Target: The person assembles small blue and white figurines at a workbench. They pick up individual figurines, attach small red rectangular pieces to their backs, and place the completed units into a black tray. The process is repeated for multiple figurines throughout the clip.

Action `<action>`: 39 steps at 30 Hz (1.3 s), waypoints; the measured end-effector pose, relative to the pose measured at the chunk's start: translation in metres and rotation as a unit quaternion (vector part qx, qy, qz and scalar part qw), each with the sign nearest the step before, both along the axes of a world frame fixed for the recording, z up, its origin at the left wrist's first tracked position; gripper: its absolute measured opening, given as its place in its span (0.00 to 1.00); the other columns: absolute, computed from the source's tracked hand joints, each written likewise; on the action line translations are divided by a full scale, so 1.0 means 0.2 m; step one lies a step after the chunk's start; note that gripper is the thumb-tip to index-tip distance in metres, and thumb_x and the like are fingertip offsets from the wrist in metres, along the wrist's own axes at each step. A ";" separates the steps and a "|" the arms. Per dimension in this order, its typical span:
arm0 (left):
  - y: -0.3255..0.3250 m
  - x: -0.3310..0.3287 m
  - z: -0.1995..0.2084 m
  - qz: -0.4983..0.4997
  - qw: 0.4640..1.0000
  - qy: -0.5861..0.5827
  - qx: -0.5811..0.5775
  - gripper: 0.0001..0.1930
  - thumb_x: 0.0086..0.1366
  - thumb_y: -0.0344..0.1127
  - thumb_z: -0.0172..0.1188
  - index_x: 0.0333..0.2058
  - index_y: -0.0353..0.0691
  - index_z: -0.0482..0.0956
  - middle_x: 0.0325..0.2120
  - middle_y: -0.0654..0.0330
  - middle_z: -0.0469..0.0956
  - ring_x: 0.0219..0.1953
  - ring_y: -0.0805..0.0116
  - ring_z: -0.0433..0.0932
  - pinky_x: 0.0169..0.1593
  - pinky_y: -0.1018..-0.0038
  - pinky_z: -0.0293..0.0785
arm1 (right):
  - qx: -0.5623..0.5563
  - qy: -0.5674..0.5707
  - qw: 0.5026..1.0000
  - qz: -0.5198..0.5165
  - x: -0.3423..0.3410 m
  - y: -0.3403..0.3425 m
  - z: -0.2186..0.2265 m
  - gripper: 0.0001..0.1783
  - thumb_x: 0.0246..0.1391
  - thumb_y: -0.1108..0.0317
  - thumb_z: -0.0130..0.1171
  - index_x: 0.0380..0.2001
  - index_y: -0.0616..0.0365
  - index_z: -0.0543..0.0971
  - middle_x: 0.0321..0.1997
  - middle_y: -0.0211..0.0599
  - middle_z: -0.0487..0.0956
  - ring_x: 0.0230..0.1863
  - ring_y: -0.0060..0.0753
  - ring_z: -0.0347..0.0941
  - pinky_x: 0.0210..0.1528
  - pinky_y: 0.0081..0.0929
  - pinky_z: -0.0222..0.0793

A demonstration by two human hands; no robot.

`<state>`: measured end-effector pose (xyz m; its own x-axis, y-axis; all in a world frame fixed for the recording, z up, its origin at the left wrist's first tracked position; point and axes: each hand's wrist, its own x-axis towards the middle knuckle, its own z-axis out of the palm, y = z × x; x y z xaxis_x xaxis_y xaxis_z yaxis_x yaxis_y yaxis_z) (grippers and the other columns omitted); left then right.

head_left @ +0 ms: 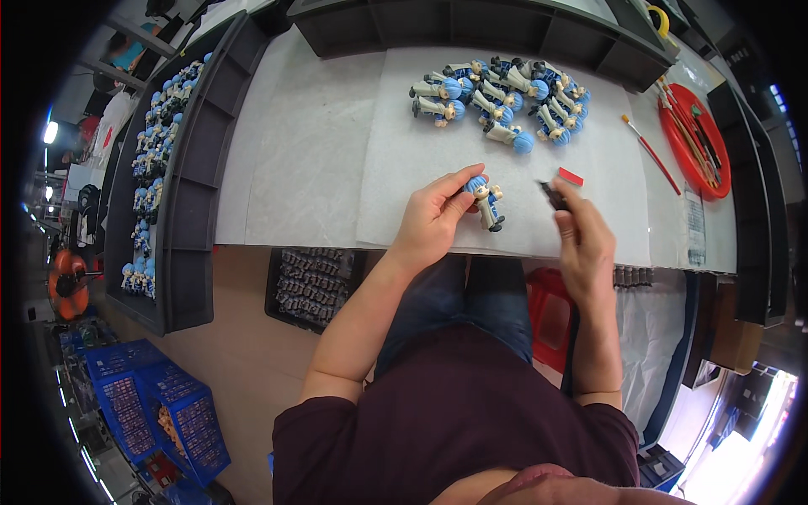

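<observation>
Head camera: a small blue-haired plastic figurine in pale clothes (486, 202) is pinched by its head between the thumb and fingers of the left hand (433, 220), over the white paper sheet (396, 160) on the worktable.

Its dark feet point down and toward the right hand (582, 244), which sits just beside it with its fingers closed around a thin dark tool (554, 196); the tool's tip points up and left, apart from the figurine. Touching nothing, a small red block (571, 176) lies just beyond that tip. Farther up the sheet rests a heap of matching blue-haired figurines (505, 101). At right, well apart, are a red-handled brush (652, 156) and a round red tray of brushes (697, 139); at left, a long dark rack (189, 185) holds more figurines.
</observation>
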<state>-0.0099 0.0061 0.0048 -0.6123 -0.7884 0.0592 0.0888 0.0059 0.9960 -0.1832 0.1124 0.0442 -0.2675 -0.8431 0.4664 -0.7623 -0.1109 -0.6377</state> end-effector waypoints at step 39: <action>0.00 0.00 0.03 0.024 0.998 0.014 -0.060 0.15 0.61 0.19 0.44 0.45 0.33 0.73 0.38 0.59 0.74 0.36 0.76 0.73 0.41 0.81 0.71 | -0.025 0.148 0.987 0.049 0.12 -0.13 -0.09 0.08 0.41 0.68 0.63 0.26 0.57 0.77 0.19 0.33 0.72 0.21 0.33 0.69 0.21 0.28 0.64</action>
